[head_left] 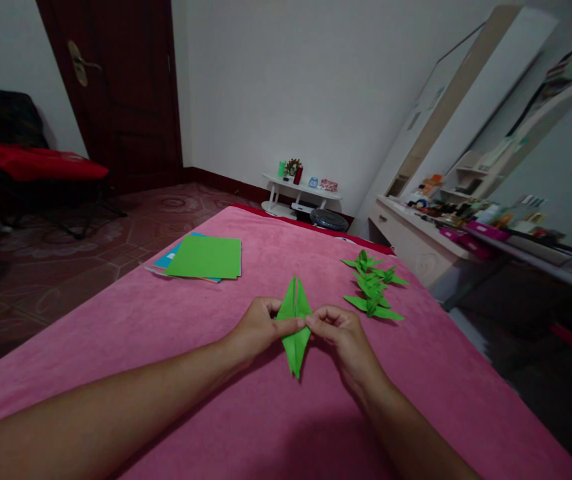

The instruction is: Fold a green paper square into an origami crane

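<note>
A green folded paper piece [295, 328], long and diamond-shaped with pointed ends, is held upright-lengthwise between both hands above the pink cloth-covered table [166, 360]. My left hand [259, 327] pinches its left edge at the middle. My right hand [339, 330] pinches the right edge at the same height, fingers curled. A stack of green paper sheets [209, 257] lies flat at the far left of the table, over blue sheets. Several finished green folded figures [373, 287] lie in a cluster at the far right.
A dark red door [116, 87] and a red-cushioned chair [31, 163] stand at the left. A small white side table [301, 190] with small items sits by the far wall. A cluttered desk [446, 227] runs along the right.
</note>
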The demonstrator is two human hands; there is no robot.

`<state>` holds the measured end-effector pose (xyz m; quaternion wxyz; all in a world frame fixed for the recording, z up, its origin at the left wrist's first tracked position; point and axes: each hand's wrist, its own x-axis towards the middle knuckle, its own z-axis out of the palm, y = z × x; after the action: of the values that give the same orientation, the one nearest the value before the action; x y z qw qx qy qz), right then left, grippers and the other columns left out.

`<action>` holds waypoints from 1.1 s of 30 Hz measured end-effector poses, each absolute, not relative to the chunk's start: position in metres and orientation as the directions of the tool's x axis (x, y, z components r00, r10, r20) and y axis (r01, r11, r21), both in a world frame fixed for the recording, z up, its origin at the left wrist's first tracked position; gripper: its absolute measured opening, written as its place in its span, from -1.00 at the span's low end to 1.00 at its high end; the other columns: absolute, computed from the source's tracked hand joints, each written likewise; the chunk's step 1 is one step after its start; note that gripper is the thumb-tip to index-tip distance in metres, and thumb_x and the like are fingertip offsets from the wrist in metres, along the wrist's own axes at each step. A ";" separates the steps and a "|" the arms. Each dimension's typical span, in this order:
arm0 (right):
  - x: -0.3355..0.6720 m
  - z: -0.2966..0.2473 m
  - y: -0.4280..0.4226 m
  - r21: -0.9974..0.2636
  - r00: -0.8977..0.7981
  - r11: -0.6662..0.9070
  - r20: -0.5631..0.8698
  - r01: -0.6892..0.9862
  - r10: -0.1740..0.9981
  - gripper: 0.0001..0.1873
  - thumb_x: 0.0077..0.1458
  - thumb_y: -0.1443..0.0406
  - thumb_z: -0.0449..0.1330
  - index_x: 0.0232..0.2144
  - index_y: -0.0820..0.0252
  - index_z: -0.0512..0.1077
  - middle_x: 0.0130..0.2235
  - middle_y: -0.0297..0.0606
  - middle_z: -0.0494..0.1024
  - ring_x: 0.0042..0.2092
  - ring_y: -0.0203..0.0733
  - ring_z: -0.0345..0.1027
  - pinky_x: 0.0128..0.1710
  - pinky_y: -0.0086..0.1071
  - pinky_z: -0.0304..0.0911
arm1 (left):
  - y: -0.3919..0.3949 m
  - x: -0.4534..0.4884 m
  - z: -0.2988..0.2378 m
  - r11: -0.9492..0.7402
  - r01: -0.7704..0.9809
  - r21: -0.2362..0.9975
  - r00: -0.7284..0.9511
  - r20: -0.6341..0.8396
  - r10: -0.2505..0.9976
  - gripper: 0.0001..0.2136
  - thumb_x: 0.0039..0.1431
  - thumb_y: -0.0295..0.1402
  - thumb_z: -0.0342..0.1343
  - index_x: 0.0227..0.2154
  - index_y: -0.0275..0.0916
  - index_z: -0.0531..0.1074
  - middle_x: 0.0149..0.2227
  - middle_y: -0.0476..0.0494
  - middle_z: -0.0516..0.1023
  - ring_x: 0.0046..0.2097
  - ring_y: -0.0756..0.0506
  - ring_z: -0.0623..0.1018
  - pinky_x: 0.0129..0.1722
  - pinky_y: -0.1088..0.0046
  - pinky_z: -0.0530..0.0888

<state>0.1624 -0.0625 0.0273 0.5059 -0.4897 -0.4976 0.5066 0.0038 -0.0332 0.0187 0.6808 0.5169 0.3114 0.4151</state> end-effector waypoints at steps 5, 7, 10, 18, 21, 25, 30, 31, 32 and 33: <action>0.167 0.033 -0.062 -0.999 -0.095 0.018 0.015 0.032 0.995 -0.71 -0.14 0.17 0.32 -0.60 0.26 0.38 -0.63 -0.41 0.33 -0.58 -0.40 0.13 -0.57 -0.50 0.00 | -0.032 0.002 0.020 0.187 -0.219 0.958 0.527 -0.045 0.849 -0.70 -0.28 -0.23 0.36 -0.51 -0.38 0.55 -0.51 -0.10 0.53 -0.52 0.04 0.44 -0.45 0.52 0.33; 0.168 0.036 -0.061 -0.997 -0.102 0.033 0.026 0.070 0.994 -0.72 -0.17 0.16 0.33 -0.59 0.26 0.39 -0.62 -0.40 0.34 -0.57 -0.40 0.13 -0.57 -0.49 0.00 | -0.031 0.001 0.021 0.199 -0.211 0.957 0.551 -0.052 0.833 -0.70 -0.29 -0.26 0.37 -0.49 -0.38 0.55 -0.49 -0.11 0.54 -0.49 0.03 0.45 -0.42 0.52 0.35; 0.169 0.038 -0.060 -0.987 -0.052 0.085 0.079 0.134 0.996 -0.74 -0.23 0.21 0.37 -0.62 0.27 0.42 -0.62 -0.40 0.36 -0.57 -0.39 0.14 -0.56 -0.48 0.00 | -0.030 0.001 0.022 0.201 -0.252 0.947 0.570 -0.022 0.821 -0.67 -0.32 -0.31 0.39 -0.42 -0.36 0.54 -0.43 -0.10 0.56 -0.45 0.02 0.48 -0.38 0.51 0.37; 0.167 0.032 -0.062 -0.985 0.097 0.161 0.166 0.062 0.981 -0.78 -0.20 0.28 0.36 -0.65 0.25 0.39 -0.63 -0.45 0.32 -0.57 -0.42 0.09 -0.55 -0.49 0.00 | -0.030 0.001 0.015 0.305 -0.292 0.907 0.590 -0.080 0.803 -0.65 -0.23 -0.31 0.37 -0.34 -0.40 0.52 -0.41 -0.18 0.55 -0.47 0.04 0.48 -0.44 0.55 0.35; 0.167 0.030 -0.062 -0.989 0.138 0.149 0.148 0.008 0.979 -0.78 -0.19 0.28 0.36 -0.63 0.25 0.39 -0.63 -0.45 0.33 -0.56 -0.42 0.11 -0.54 -0.50 0.03 | -0.030 0.000 0.014 0.335 -0.331 0.882 0.603 -0.075 0.794 -0.64 -0.20 -0.32 0.35 -0.30 -0.39 0.51 -0.33 -0.23 0.56 -0.40 0.00 0.52 -0.34 0.48 0.41; 0.170 0.029 -0.061 -0.992 0.140 0.120 0.116 -0.025 0.983 -0.77 -0.18 0.26 0.35 -0.62 0.25 0.38 -0.63 -0.44 0.34 -0.57 -0.41 0.14 -0.55 -0.49 0.06 | -0.029 -0.001 0.016 0.364 -0.336 0.868 0.619 -0.088 0.781 -0.67 -0.14 -0.30 0.32 -0.29 -0.40 0.52 -0.29 -0.26 0.57 -0.35 -0.04 0.53 -0.26 0.42 0.43; 0.171 0.027 -0.059 -0.992 0.143 0.128 0.126 -0.001 0.982 -0.76 -0.18 0.23 0.35 -0.60 0.25 0.39 -0.61 -0.41 0.38 -0.56 -0.38 0.19 -0.55 -0.49 0.08 | -0.027 -0.001 0.016 0.352 -0.313 0.882 0.582 -0.115 0.805 -0.70 -0.08 -0.22 0.26 -0.41 -0.42 0.53 -0.40 -0.21 0.56 -0.42 0.01 0.50 -0.36 0.50 0.41; 0.171 0.026 -0.059 -0.992 0.145 0.128 0.128 0.004 0.981 -0.76 -0.17 0.23 0.35 -0.59 0.26 0.39 -0.61 -0.41 0.39 -0.56 -0.38 0.19 -0.55 -0.49 0.08 | -0.027 -0.001 0.016 0.336 -0.306 0.891 0.563 -0.115 0.818 -0.70 -0.09 -0.22 0.27 -0.42 -0.42 0.53 -0.42 -0.20 0.55 -0.45 0.03 0.48 -0.40 0.52 0.39; 0.170 0.025 -0.059 -0.992 0.145 0.126 0.126 0.011 0.981 -0.76 -0.17 0.22 0.35 -0.59 0.26 0.39 -0.61 -0.40 0.39 -0.56 -0.38 0.19 -0.56 -0.49 0.08 | -0.027 -0.001 0.016 0.314 -0.295 0.903 0.541 -0.113 0.834 -0.71 -0.11 -0.22 0.28 -0.44 -0.42 0.52 -0.46 -0.18 0.54 -0.48 0.05 0.46 -0.44 0.54 0.37; 0.170 0.025 -0.059 -0.992 0.143 0.122 0.123 0.016 0.982 -0.75 -0.17 0.22 0.35 -0.59 0.26 0.39 -0.61 -0.40 0.39 -0.56 -0.38 0.20 -0.56 -0.49 0.08 | -0.026 -0.001 0.016 0.289 -0.280 0.916 0.517 -0.109 0.849 -0.71 -0.12 -0.22 0.28 -0.47 -0.42 0.52 -0.50 -0.15 0.52 -0.53 0.07 0.43 -0.48 0.56 0.35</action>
<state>0.1696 -0.0588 0.0247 0.5628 -0.5046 -0.4943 0.4293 -0.0006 -0.0264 0.0157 0.7404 0.4587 0.3099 0.3812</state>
